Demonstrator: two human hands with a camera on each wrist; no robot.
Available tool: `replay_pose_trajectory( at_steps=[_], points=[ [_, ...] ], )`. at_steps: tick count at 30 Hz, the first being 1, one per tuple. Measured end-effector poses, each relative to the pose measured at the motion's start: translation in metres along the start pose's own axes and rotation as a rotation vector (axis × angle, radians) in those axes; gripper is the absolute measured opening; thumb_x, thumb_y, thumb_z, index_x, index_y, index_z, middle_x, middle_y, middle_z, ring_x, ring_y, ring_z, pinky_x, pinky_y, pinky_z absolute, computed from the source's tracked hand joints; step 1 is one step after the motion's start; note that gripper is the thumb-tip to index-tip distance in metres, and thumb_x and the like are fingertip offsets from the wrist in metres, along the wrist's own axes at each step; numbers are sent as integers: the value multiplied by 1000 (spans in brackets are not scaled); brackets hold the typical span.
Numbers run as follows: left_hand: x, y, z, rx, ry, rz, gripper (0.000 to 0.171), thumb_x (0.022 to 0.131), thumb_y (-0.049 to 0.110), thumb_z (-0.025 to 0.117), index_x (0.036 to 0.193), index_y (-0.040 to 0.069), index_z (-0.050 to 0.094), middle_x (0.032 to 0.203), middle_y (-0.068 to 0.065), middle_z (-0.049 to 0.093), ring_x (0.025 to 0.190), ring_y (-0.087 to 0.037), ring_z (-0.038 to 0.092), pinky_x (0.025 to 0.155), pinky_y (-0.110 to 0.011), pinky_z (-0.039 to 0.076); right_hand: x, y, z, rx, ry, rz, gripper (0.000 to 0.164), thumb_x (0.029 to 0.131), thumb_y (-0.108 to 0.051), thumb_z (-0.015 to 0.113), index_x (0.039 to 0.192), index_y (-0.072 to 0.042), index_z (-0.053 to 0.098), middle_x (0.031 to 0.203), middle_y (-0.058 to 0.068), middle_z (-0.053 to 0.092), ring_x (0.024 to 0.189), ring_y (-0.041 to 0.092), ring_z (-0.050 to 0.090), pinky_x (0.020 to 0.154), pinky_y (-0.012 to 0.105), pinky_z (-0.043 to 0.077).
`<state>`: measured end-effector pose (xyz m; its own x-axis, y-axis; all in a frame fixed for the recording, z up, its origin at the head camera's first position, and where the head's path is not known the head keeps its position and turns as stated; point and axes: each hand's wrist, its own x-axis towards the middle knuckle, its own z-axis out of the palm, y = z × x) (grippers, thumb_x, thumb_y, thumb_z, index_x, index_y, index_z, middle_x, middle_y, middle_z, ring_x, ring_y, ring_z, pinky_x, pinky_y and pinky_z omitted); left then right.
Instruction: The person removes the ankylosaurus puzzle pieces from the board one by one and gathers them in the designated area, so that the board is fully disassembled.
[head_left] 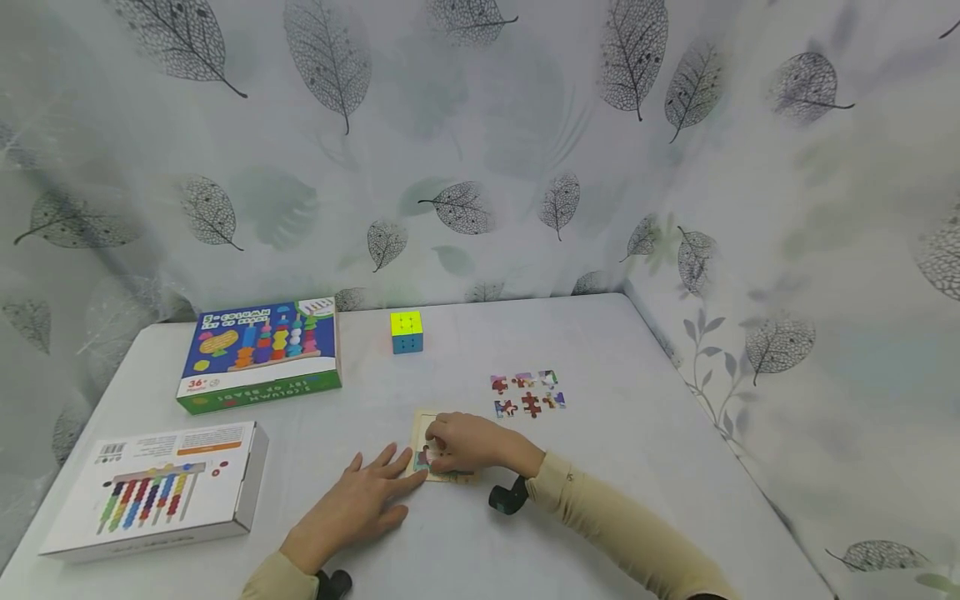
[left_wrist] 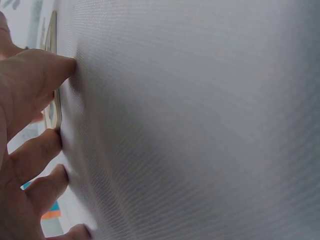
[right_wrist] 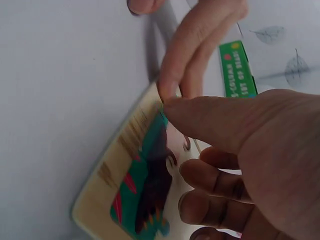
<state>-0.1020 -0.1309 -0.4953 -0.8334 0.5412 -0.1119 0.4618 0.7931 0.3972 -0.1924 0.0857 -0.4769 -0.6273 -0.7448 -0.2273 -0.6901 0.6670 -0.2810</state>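
A small wooden puzzle board (head_left: pixel 422 423) lies flat on the table between both hands. At its near left corner sit fitted jigsaw pieces (right_wrist: pixel 155 187), teal and dark maroon. My left hand (head_left: pixel 367 498) rests on the table with fingers spread, its fingertips right at the board's left edge. Over the board is my right hand (head_left: pixel 468 443). Its straight thumb (right_wrist: pixel 205 117) presses at the board's corner beside the left fingertips, while the other fingers bend loosely above the bare part. No piece shows between them.
Several loose jigsaw pieces (head_left: pixel 531 404) lie in two rows beyond the right hand. A yellow and blue puzzle cube (head_left: pixel 407 333) stands at the back. Two toy boxes, one blue and green (head_left: pixel 262 354), one white (head_left: pixel 161 487), occupy the left side. Patterned curtains hang behind.
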Motion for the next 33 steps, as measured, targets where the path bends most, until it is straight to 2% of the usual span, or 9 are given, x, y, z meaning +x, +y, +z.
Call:
replay_pose_trajectory(
  at_steps=[6, 14, 23, 33],
  points=[
    [-1, -2, 0, 5, 6, 26, 47, 94, 29, 68, 140, 28, 60, 154, -12, 50, 146, -42, 42, 107, -77, 34, 4, -11, 3, -19, -28, 12, 42, 87, -40, 78, 119, -15, 65, 99, -7, 59, 80, 2, 48, 70, 14, 45],
    [-1, -3, 0, 23, -6, 12, 47, 94, 31, 68, 141, 29, 60, 154, -11, 50, 147, -41, 41, 108, -76, 33, 4, -15, 3, 0, -40, 28, 40, 89, -35, 77, 118, -12, 62, 103, -5, 59, 82, 1, 48, 74, 14, 46],
    [-5, -6, -2, 23, -1, 75, 49, 94, 28, 69, 142, 31, 58, 154, -14, 50, 146, -43, 41, 106, -78, 33, 4, -14, 3, 40, -42, 22, 38, 90, -32, 76, 118, -12, 60, 104, -5, 58, 83, 2, 48, 75, 14, 46],
    [-6, -7, -3, -4, -16, 73, 50, 94, 26, 69, 142, 32, 58, 154, -14, 50, 146, -44, 40, 107, -78, 33, 5, -15, 3, 83, -40, 55, 39, 88, -34, 78, 115, -14, 58, 101, -7, 57, 84, 2, 49, 75, 14, 46]
  ],
)
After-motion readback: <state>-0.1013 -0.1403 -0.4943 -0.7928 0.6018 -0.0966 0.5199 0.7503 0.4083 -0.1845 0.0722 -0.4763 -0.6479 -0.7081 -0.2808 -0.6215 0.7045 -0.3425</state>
